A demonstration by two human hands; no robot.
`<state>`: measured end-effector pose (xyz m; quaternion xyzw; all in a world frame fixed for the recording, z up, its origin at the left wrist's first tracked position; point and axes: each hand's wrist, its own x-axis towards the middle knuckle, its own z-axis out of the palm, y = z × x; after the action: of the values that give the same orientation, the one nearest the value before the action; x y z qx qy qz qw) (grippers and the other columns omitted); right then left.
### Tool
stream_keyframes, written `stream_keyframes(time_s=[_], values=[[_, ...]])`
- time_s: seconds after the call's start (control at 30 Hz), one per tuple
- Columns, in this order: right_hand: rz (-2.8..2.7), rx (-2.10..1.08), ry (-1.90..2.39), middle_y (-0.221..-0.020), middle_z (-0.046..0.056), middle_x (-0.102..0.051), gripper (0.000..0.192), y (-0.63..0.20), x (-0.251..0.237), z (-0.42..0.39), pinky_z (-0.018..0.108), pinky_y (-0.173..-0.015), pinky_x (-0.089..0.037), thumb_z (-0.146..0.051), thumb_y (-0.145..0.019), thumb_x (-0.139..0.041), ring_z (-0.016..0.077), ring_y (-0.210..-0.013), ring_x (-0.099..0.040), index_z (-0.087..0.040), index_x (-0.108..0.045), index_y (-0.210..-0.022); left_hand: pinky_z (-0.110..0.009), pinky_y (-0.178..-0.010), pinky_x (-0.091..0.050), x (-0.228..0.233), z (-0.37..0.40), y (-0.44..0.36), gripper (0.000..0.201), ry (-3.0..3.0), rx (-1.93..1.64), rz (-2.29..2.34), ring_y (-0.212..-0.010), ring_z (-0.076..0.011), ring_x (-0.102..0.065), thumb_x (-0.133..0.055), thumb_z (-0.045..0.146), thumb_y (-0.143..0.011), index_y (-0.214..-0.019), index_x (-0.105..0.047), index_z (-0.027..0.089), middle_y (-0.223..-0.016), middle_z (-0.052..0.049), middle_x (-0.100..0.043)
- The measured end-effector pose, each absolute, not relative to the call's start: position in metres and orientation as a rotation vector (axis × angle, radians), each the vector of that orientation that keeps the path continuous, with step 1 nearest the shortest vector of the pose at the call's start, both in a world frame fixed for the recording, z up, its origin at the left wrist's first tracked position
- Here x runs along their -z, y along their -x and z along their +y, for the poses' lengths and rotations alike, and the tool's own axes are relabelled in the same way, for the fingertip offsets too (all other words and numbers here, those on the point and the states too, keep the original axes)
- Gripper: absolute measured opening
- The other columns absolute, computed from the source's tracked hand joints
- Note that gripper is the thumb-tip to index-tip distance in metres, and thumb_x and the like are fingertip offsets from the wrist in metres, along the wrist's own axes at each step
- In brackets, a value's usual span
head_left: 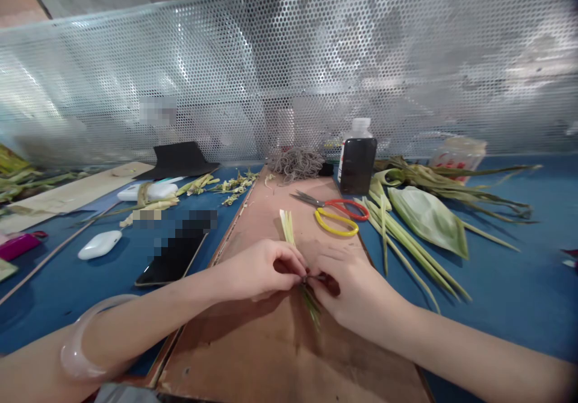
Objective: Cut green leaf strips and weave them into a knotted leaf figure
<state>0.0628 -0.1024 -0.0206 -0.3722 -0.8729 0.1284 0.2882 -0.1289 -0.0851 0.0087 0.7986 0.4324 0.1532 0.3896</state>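
Over the board, my left hand [273,267] and my right hand [345,279] meet with fingertips pinched together. Between them runs a small bundle of pale green leaf strips [288,227], its upper end fanning out above the fingers and its lower end below. At the bundle's middle the fingertips close on what looks like a thin dark cord [321,277]; most of it is hidden by the fingers. Beyond my right hand lie scissors [336,213] with a red and a yellow handle loop, blades apart. A tangled heap of grey cord [295,163] sits at the board's far end.
The wooden board [244,355] lies on a blue table [510,270]. A bottle of dark liquid [357,162] stands behind the scissors. Long green leaves [415,258] spread at right. At left are a phone [174,255], a white case [100,244] and leaf scraps [237,185]. Perforated metal [289,59] closes the back.
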Motion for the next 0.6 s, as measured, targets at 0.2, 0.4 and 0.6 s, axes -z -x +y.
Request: stream_keyframes(time_s=[0.2, 0.4, 0.6], values=[[-2.389, -0.04, 0.889, -0.087, 0.006, -0.059, 0.008, -0.066, 0.022, -0.104, 0.034, -0.072, -0.039, -0.01, -0.08, -0.056, 0.021, -0.083, -0.05, -0.016, -0.058, -0.085, -0.027, -0.082, -0.046, -0.01, -0.086, 0.127, 0.016, -2.019, -0.383, 1.128, -0.087, -0.0171, -0.062, -0.055, 0.011, -0.071, -0.08, -0.068, 0.014, -0.093, -0.003, -0.069], [-2.471, 0.49, 0.587, -0.082, 0.005, -0.06, 0.013, -0.069, 0.019, -0.101, 0.035, -0.069, -0.033, -0.014, -0.088, -0.05, 0.0199, -0.077, -0.046, -0.016, -0.062, -0.083, -0.027, -0.079, -0.047, -0.012, -0.085, 0.126, 0.013, -2.007, -0.376, 1.17, -0.085, -0.0179, -0.062, -0.057, 0.015, -0.073, -0.08, -0.068, 0.013, -0.092, -0.004, -0.069], [-2.564, 0.711, 0.368, -0.081, 0.007, -0.061, 0.026, -0.073, 0.017, -0.104, 0.035, -0.062, -0.027, -0.011, -0.089, -0.041, 0.02, -0.074, -0.045, -0.014, -0.063, -0.074, -0.026, -0.079, -0.046, -0.013, -0.085, 0.126, 0.015, -2.013, -0.341, 1.132, -0.087, -0.0183, -0.062, -0.059, 0.021, -0.077, -0.084, -0.069, 0.013, -0.093, -0.006, -0.07]])
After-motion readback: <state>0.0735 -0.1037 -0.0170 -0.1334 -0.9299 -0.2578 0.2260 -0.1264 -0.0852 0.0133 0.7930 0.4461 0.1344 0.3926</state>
